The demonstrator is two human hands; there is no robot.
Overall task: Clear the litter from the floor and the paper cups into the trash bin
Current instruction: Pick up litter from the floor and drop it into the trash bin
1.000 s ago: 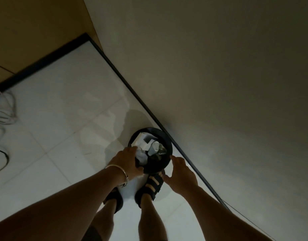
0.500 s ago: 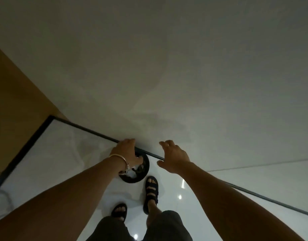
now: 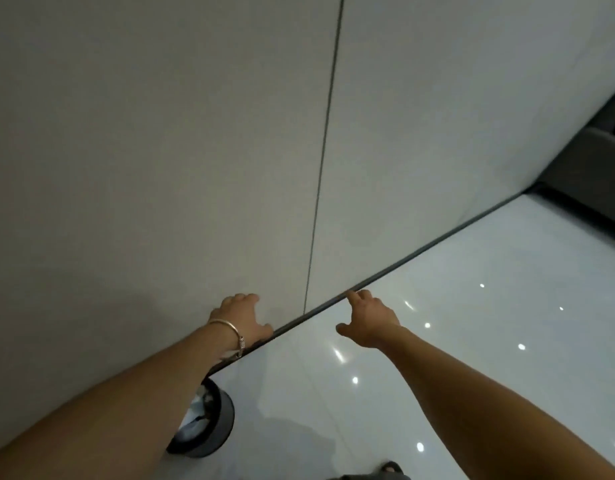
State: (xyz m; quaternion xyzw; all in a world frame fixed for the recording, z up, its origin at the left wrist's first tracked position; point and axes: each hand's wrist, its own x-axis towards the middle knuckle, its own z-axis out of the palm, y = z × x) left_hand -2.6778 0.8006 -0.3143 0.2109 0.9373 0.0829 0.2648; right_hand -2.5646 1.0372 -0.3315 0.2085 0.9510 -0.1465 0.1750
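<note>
- Both hands are lifting clear of the trash bin (image 3: 224,422), now sitting on the floor (image 3: 437,341) beneath the left forearm.
- The left hand (image 3: 242,318) and right hand (image 3: 370,320) are hanging loosely open, holding nothing.

Floor (image 3: 472,306): glossy white tile, faint grout lines, scattered bright light reflections (image 3: 339,355) across the right half. Dark baseboard strip (image 3: 437,241) runs diagonally where it meets the wall. Trash bin (image 3: 224,420), dark and round, stands upright on the tile just beside that strip at lower left, partly hidden behind a forearm; white crumpled paper (image 3: 195,410) shows inside it. Sandal toe (image 3: 391,475) on the floor at the bottom edge. Dark furniture (image 3: 590,174) sits on the floor at far right, blurred.
</note>
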